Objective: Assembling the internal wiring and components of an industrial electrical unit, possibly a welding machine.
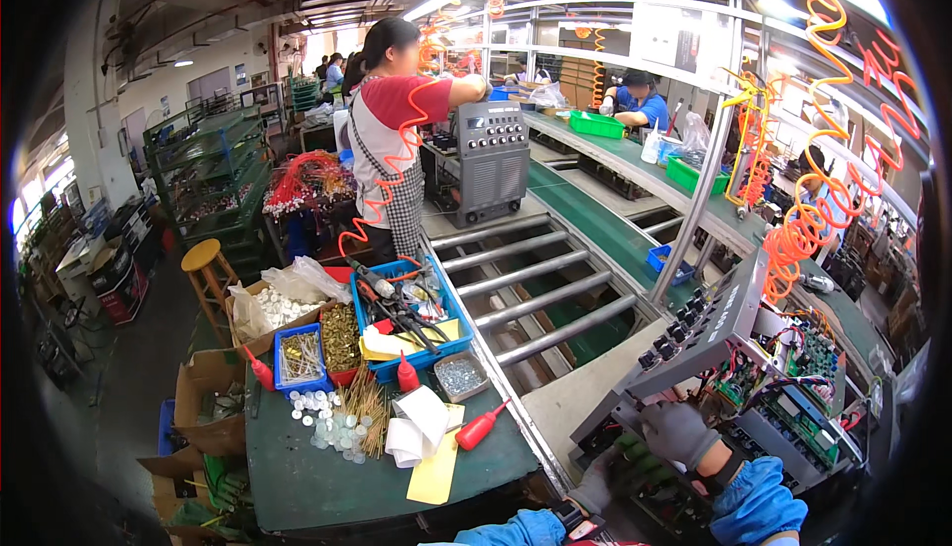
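At the lower right stands an opened grey electrical machine [783, 427] with green circuit boards and coloured wires exposed. Its front panel [694, 338], with a row of black knobs, leans away from the body. My right hand [679, 435], in a grey glove, reaches in just below that panel. Its fingers are curled, and what they grip is hidden. My left hand [595, 486], also gloved, is low at the machine's near left side, beside dark and green parts. Shadow and the machine's parts hide most of its fingers.
A green-topped bench [297, 477] on the left holds a blue tool tray [446, 298], small-part boxes, red squeeze bottles and paper. A roller conveyor [535, 288] runs ahead to a finished-looking grey machine [491, 164] and a standing co-worker [387, 139]. Orange coiled hoses [813, 209] hang at right.
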Action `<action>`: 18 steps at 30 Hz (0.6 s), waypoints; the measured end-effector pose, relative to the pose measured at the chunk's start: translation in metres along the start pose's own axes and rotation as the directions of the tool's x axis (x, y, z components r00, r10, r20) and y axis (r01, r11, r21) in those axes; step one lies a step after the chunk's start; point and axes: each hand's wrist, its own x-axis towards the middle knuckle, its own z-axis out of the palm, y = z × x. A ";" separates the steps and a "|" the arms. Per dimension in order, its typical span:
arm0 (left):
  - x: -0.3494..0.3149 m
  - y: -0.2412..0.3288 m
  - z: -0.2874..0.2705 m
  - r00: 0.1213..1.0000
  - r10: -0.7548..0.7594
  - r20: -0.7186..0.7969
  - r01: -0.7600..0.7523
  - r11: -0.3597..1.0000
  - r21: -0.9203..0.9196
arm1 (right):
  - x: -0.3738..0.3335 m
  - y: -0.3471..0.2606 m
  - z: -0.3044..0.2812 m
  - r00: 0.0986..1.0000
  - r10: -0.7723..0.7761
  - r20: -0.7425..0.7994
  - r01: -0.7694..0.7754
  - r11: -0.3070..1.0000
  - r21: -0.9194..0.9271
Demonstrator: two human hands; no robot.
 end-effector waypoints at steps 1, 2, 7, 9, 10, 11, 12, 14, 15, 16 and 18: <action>0.000 0.000 0.001 1.000 0.012 0.010 -0.012 1.000 -0.016 | 0.000 0.000 0.000 0.999 0.029 -0.016 -0.028 0.999 0.034; 0.000 0.000 0.000 1.000 0.010 0.010 -0.010 1.000 -0.014 | 0.000 0.000 0.000 0.999 0.031 -0.017 -0.030 0.999 0.034; 0.002 0.000 -0.002 1.000 0.011 -0.018 -0.011 1.000 0.010 | 0.003 -0.004 -0.008 0.996 0.079 0.041 -0.078 0.996 -0.038; 0.002 0.000 -0.002 1.000 0.026 -0.012 -0.026 1.000 0.014 | 0.001 -0.009 -0.011 0.998 0.059 -0.030 -0.059 0.998 -0.011; 0.002 0.000 -0.002 0.999 0.041 -0.005 -0.041 0.999 0.018 | 0.001 -0.010 -0.012 0.994 0.040 -0.101 -0.039 0.999 0.014; 0.002 0.001 -0.002 0.999 0.042 -0.004 -0.042 0.999 0.018 | 0.000 -0.010 -0.010 0.994 0.039 -0.101 -0.038 0.999 0.013; 0.002 0.001 -0.001 0.999 0.038 -0.015 -0.038 0.999 0.026 | -0.003 -0.009 -0.006 0.993 0.041 -0.110 -0.038 0.999 0.029; 0.001 0.001 0.002 0.999 0.034 -0.026 -0.033 0.999 0.034 | -0.008 -0.009 -0.003 0.992 0.044 -0.120 -0.039 0.998 0.045; 0.000 0.000 0.005 0.999 0.025 -0.026 -0.024 0.999 0.024 | -0.011 -0.011 -0.004 0.986 0.067 -0.149 -0.060 0.997 0.054; -0.001 0.000 0.007 1.000 0.015 -0.025 -0.015 1.000 0.014 | -0.013 -0.012 -0.006 0.980 0.091 -0.179 -0.081 0.995 0.064; -0.005 0.000 0.010 0.999 0.021 0.039 -0.022 1.000 0.020 | -0.014 -0.017 -0.012 0.970 0.104 -0.219 -0.092 0.994 0.062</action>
